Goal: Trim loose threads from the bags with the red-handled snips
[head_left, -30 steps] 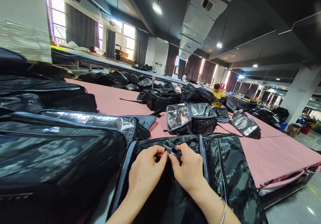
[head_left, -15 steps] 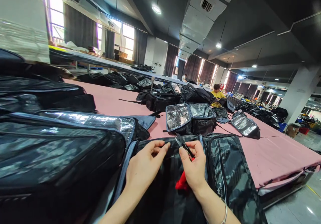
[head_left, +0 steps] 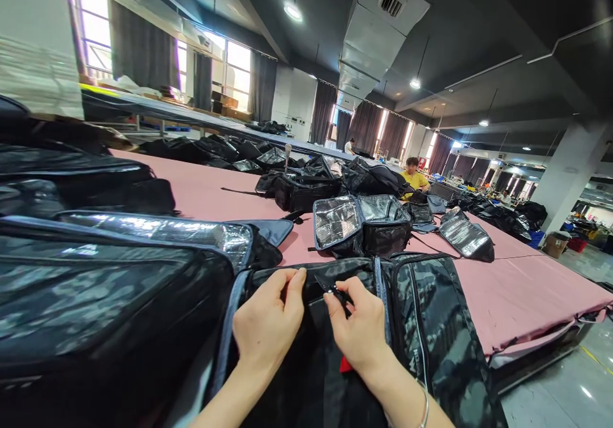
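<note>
In front of me lies an open black camouflage bag [head_left: 316,358] with a grey-edged zipper running down each side. My left hand [head_left: 268,316] is closed in a pinch at the bag's upper edge; whatever is between thumb and finger is too small to make out. My right hand [head_left: 357,322] grips a pair of thread snips [head_left: 330,285], their dark blades pointing left toward the left fingertips, just above the black fabric. Something red [head_left: 345,365] shows below the right palm, mostly hidden by the hand. The bag's camouflage side panel [head_left: 435,326] spreads to the right.
Another large camouflage bag [head_left: 110,300] stands close on my left. Beyond, foil-lined bags [head_left: 361,223] lie open on the pink table [head_left: 527,294]. A person in yellow [head_left: 413,177] is at the far side, among piles of black bags.
The snips have swung from pointing up and left to lying flatter, and my right hand has come slightly left. My left hand has shifted a little left. Less of the red thing shows.
</note>
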A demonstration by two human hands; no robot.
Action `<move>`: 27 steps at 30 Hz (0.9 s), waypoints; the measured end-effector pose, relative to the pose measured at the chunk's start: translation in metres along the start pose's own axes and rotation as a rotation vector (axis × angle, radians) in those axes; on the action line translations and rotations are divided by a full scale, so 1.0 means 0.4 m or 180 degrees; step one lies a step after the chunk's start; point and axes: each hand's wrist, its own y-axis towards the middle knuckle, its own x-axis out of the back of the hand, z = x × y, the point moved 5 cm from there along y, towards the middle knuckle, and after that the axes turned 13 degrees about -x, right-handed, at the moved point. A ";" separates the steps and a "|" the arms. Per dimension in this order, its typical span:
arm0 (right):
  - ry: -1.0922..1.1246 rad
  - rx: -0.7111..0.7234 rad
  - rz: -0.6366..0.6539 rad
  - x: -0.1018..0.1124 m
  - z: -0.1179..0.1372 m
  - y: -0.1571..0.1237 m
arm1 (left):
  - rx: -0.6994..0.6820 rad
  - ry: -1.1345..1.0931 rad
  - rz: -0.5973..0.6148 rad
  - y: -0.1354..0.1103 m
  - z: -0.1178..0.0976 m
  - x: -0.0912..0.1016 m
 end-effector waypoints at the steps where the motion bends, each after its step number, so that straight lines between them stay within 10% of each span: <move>1: -0.0007 0.0007 0.0006 0.000 0.001 0.000 | 0.0034 -0.0034 -0.0006 0.000 0.000 -0.001; 14: 0.0064 0.0075 0.0002 -0.003 -0.015 -0.002 | -0.0908 0.0723 -0.0713 0.034 0.008 -0.007; 22: 0.0107 -0.0012 -0.0014 -0.002 -0.026 -0.003 | 0.0074 -0.1217 0.0260 0.068 0.029 0.012; 27: 0.0109 -0.0052 -0.0025 -0.007 -0.027 -0.003 | 0.0294 -0.0662 0.0759 0.060 0.061 0.015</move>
